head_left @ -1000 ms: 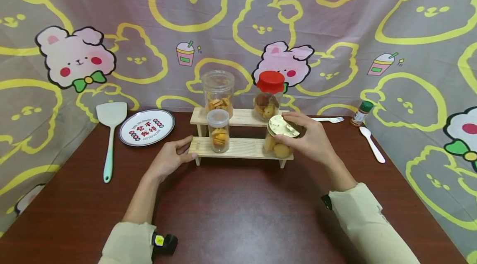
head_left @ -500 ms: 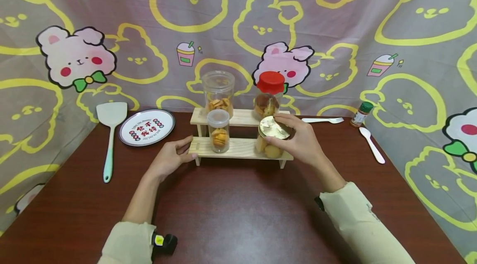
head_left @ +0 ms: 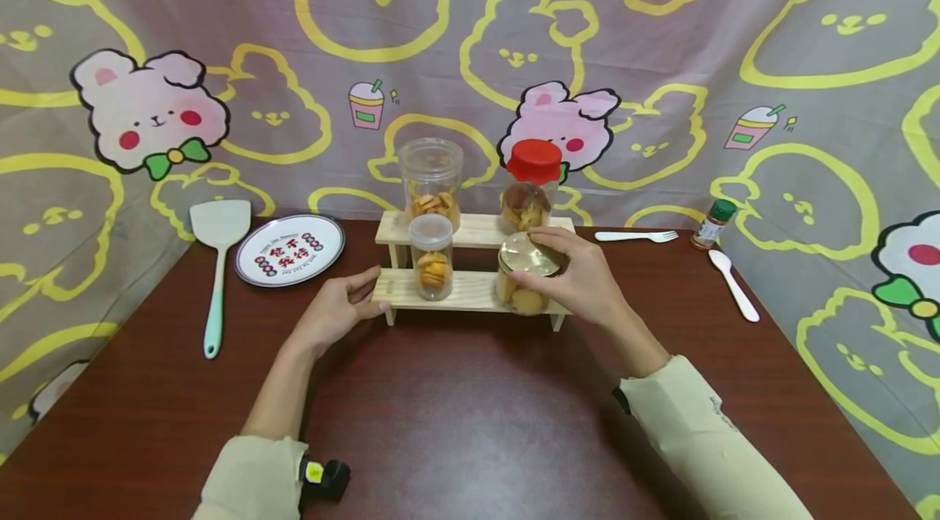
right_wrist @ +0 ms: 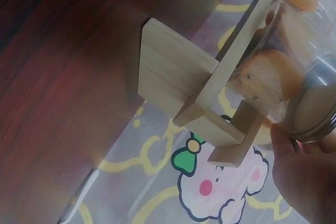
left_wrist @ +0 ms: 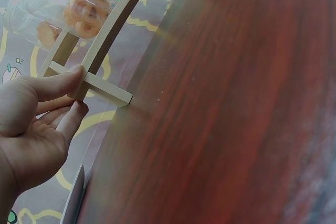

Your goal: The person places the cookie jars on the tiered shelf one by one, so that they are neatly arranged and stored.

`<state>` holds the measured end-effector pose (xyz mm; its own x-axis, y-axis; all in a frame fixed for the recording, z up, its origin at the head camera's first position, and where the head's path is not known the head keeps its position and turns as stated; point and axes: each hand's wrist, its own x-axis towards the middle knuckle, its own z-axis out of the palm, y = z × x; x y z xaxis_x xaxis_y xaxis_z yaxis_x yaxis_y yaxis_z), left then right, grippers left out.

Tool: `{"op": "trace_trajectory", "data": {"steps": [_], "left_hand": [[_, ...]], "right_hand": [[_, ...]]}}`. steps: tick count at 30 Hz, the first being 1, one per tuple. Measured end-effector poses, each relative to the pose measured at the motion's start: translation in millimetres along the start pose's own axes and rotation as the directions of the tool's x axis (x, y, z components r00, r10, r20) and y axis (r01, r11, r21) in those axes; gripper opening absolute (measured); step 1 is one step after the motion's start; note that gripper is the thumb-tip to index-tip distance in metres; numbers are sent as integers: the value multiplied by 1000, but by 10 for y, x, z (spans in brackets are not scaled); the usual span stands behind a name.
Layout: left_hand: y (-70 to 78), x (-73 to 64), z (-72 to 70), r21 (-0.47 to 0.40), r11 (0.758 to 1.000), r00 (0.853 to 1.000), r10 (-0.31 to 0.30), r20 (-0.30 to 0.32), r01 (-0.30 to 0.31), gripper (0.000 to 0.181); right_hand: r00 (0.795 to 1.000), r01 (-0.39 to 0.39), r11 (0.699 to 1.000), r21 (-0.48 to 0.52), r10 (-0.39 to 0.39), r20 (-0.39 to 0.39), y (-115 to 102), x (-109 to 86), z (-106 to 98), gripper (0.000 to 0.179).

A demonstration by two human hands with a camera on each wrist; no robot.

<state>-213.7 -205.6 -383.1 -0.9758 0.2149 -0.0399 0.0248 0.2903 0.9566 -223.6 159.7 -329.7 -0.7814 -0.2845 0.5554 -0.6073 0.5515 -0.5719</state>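
Note:
A two-tier wooden rack point(head_left: 473, 291) stands on the table. My left hand point(head_left: 334, 312) pinches the left end of its lower shelf; in the left wrist view the thumb lies on top and fingers point(left_wrist: 73, 119) beneath. My right hand point(head_left: 583, 275) grips the gold lid of a cookie jar point(head_left: 529, 301), upright over the right part of the lower shelf. Whether its base touches the shelf I cannot tell. Left on that shelf is a small clear jar point(head_left: 433, 268) of orange snacks. On the upper shelf stand a larger clear jar point(head_left: 430, 177) and a red-lidded jar point(head_left: 534, 165).
To the left lie a spatula point(head_left: 219, 259) and an oval plate point(head_left: 290, 251). A white fork point(head_left: 635, 236), a green-capped spice bottle point(head_left: 713, 224) and a white spoon point(head_left: 733, 285) are at the right. A patterned cloth point(head_left: 455, 30) hangs behind.
My right hand has slid the gold-lidded jar leftward along the lower shelf, showing more of the fork behind. The left hand and the rack have kept their places.

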Motion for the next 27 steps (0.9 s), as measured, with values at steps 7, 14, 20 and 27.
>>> {"op": "trace_trajectory", "data": {"steps": [7, 14, 20, 27], "left_hand": [[-7, -2, -3, 1, 1000, 1000, 10, 5, -10, 70], [-10, -6, -3, -1, 1000, 1000, 6, 5, -6, 70], [-23, 19, 1, -10, 1000, 1000, 14, 11, -14, 70], [-49, 31, 5, -42, 999, 999, 29, 20, -28, 69]], "right_hand": [[1000, -8, 1000, -7, 8, 14, 1, -9, 7, 56], [999, -19, 1000, -14, 19, 34, 14, -16, -2, 58], [997, -12, 1000, -25, 14, 74, 30, -16, -42, 63], [995, 15, 999, -48, -10, 96, 34, -32, -57, 67]]}}
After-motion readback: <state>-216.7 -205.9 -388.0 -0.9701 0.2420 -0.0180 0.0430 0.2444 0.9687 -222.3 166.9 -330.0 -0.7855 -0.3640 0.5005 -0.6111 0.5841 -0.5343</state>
